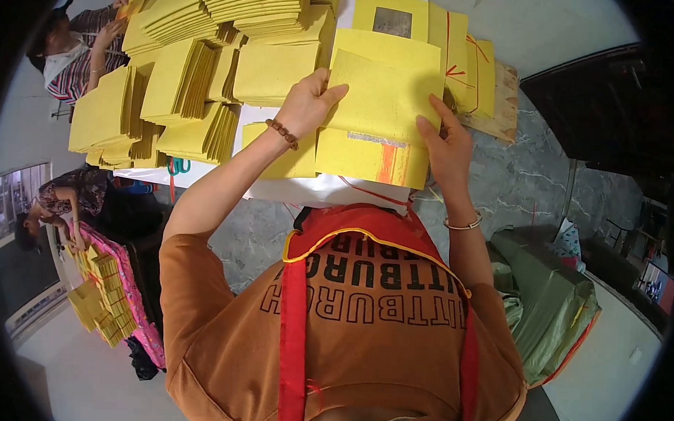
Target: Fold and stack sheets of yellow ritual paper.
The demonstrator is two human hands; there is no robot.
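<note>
Head view: a yellow paper sheet (385, 93) is gripped at its two side edges, lifted over the near edge of the white table (323, 189). The left hand (307, 104) is closed on the sheet's left edge, the right hand (447, 144) on its right edge. Stacks of folded yellow paper (186, 79) are piled toward the table's far left corner. Another person (75, 49) is seated beyond them.
</note>
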